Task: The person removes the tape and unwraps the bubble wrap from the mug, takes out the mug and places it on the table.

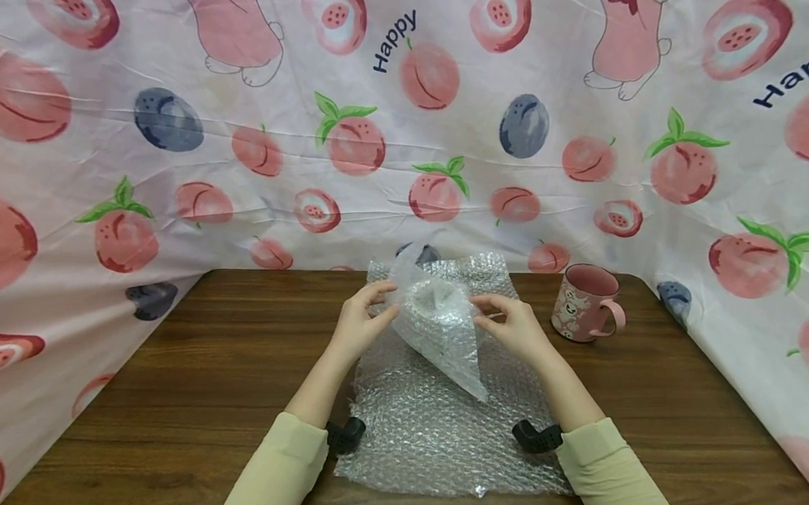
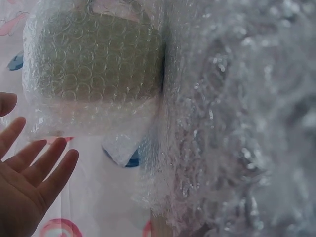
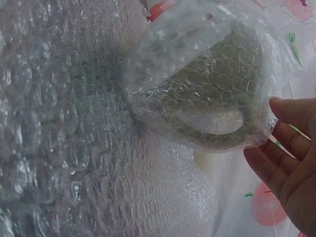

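A bubble-wrapped greenish object (image 1: 437, 312) stands on a flat sheet of bubble wrap (image 1: 436, 436), a loose pointed flap hanging down its front. Through the layers its kind is blurred; the right wrist view shows an oval pale patch low on the wrapped object (image 3: 217, 74). My left hand (image 1: 361, 321) is at its left side, and in the left wrist view its fingers (image 2: 57, 168) spread loosely beside the wrapping. With thumb and fingers bent at the right edge, my right hand (image 1: 515, 324) holds the wrapping between them.
To the right of the sheet, a pink patterned mug (image 1: 584, 307) stands upright with its handle toward the right front. The brown wooden table (image 1: 178, 421) is bordered at the back and sides by a peach-print cloth (image 1: 248, 200). Dark wrist cameras (image 1: 537, 436) sit near both sleeves.
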Action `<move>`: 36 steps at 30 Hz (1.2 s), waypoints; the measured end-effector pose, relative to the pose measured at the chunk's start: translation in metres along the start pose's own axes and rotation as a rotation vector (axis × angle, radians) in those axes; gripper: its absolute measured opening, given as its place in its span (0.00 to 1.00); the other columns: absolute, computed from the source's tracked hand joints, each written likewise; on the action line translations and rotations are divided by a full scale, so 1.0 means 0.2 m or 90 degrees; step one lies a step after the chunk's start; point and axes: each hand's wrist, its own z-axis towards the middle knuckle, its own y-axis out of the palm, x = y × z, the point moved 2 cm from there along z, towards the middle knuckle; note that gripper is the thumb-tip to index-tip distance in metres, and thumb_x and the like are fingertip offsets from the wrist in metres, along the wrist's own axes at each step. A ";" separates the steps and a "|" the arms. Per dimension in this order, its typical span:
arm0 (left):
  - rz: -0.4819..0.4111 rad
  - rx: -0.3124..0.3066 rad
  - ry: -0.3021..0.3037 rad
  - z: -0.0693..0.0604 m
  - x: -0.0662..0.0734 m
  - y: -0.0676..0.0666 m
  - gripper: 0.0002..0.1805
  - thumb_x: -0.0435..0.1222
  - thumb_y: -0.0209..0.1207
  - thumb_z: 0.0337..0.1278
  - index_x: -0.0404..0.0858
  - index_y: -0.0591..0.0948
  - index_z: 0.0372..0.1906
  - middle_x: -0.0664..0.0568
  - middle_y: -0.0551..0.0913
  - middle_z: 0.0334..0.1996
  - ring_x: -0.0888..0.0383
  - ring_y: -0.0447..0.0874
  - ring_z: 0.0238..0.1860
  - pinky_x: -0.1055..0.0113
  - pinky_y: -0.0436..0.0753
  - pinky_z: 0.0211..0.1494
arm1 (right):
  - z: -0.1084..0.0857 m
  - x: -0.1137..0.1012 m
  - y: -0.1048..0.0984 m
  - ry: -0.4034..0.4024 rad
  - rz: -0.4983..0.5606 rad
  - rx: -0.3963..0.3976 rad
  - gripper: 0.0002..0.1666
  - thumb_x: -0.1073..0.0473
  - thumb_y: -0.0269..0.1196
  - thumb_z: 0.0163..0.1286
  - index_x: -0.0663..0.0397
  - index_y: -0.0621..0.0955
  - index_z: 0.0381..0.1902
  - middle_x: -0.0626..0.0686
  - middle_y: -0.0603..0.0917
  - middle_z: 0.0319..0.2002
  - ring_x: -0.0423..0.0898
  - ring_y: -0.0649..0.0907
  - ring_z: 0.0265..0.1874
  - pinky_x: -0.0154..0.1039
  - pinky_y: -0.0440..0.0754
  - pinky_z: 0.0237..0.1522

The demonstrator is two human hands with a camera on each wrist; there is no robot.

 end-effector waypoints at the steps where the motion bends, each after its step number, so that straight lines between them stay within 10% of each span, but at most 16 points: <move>1: 0.008 -0.002 -0.004 0.00 0.00 0.00 0.18 0.30 0.63 0.57 0.32 0.79 0.54 0.40 0.76 0.58 0.41 0.79 0.51 0.49 0.80 0.45 | 0.00 0.00 0.00 0.002 0.000 0.001 0.20 0.67 0.65 0.64 0.59 0.81 0.54 0.58 0.82 0.50 0.52 0.81 0.47 0.46 0.80 0.46; 22: 0.158 -0.035 -0.047 -0.01 0.04 -0.02 0.31 0.50 0.65 0.56 0.36 0.75 0.60 0.40 0.60 0.68 0.40 0.65 0.63 0.43 0.72 0.56 | -0.02 -0.04 0.01 -0.010 0.007 0.010 0.20 0.66 0.66 0.63 0.59 0.81 0.54 0.59 0.83 0.48 0.52 0.83 0.43 0.44 0.82 0.43; 30: 0.203 0.087 0.035 -0.02 0.14 -0.03 0.23 0.44 0.70 0.50 0.35 0.82 0.49 0.43 0.71 0.47 0.45 0.71 0.47 0.52 0.74 0.44 | -0.03 -0.05 0.02 -0.007 0.004 0.014 0.20 0.67 0.66 0.62 0.60 0.81 0.54 0.60 0.83 0.48 0.53 0.83 0.44 0.44 0.81 0.43; 36: 0.206 0.046 0.060 -0.03 0.18 0.00 0.22 0.44 0.70 0.50 0.36 0.82 0.47 0.48 0.74 0.47 0.49 0.71 0.48 0.54 0.76 0.44 | -0.04 -0.05 0.02 0.007 0.028 0.019 0.20 0.67 0.66 0.62 0.60 0.81 0.53 0.60 0.83 0.48 0.54 0.83 0.44 0.43 0.82 0.42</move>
